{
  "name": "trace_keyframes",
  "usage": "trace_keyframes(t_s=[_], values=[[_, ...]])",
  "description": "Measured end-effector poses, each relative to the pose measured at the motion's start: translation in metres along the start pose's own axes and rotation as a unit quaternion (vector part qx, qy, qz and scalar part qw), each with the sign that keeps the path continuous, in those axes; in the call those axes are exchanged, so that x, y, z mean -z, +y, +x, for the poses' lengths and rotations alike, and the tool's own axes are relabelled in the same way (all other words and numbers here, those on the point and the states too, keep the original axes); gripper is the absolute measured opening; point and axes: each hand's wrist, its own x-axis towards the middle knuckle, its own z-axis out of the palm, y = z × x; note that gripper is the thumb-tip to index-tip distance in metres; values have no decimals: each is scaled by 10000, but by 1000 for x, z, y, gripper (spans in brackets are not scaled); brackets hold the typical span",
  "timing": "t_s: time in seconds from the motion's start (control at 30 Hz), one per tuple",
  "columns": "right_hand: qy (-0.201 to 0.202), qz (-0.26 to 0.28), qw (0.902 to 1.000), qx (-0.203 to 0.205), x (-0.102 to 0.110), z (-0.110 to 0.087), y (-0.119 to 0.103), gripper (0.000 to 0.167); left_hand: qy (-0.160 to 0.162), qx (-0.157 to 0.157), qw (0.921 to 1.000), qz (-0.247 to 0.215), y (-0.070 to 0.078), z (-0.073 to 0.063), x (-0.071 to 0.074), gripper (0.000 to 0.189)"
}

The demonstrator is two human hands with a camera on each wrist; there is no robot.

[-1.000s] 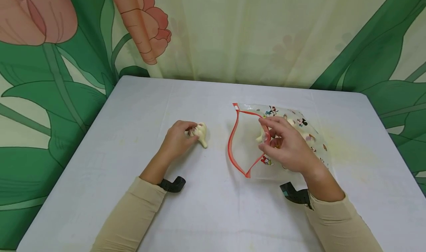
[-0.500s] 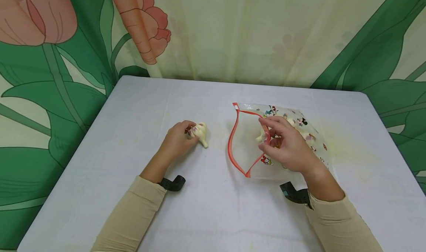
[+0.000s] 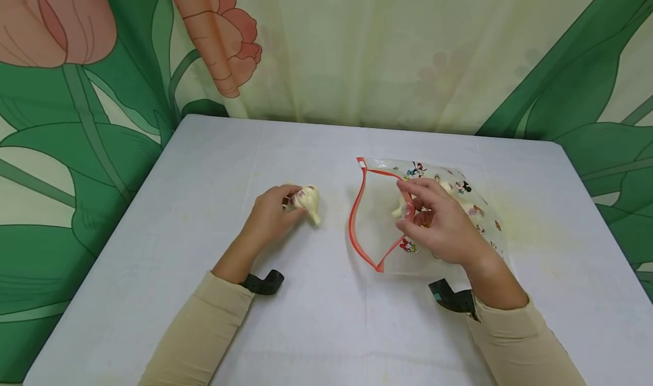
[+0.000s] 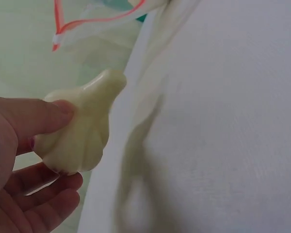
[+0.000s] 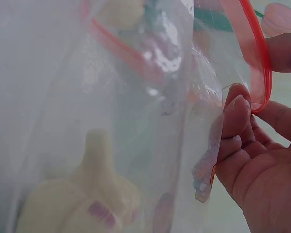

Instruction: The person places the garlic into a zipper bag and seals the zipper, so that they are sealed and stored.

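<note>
My left hand (image 3: 272, 215) grips a cream-coloured garlic bulb (image 3: 309, 200) with purplish marks, its stem end pointing down and toward the front. In the left wrist view the thumb lies on the side of the garlic bulb (image 4: 82, 126), with the fingers curled beneath. To the right, my right hand (image 3: 444, 221) pinches the red zip edge of a clear plastic bag (image 3: 380, 267) printed with cartoon figures. The bag's mouth gapes toward the left hand. Inside it more garlic bulbs show, one garlic bulb (image 5: 94, 189) plainly in the right wrist view.
The bag lies on a white-covered table (image 3: 326, 323). Behind the table hangs a pale curtain (image 3: 357, 51) with large printed tulips and leaves. A black wrist strap (image 3: 265, 282) sits on the left forearm, another black strap (image 3: 451, 298) on the right.
The left hand has turned and raised the garlic bulb slightly, shifting it a little to the right. The right hand and the bag have stayed in place.
</note>
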Motion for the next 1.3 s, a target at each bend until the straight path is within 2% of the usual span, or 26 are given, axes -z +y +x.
trace_keyframes(t_s=[0.27,0.67,1.03,1.3], values=[[-4,28,10000,16,0,0,1,62,0,-530,9986,-44,20,-6,6,42],[-17,-34,10000,26,1,1,0,61,-296,-1081,9937,-65,48,-13,10,42],[-15,-81,10000,11,0,1,0,61,-556,-1431,9881,-109,67,-12,-4,41],[-32,-66,10000,45,-1,0,0,62,-761,-1341,9880,117,80,-5,-19,41]])
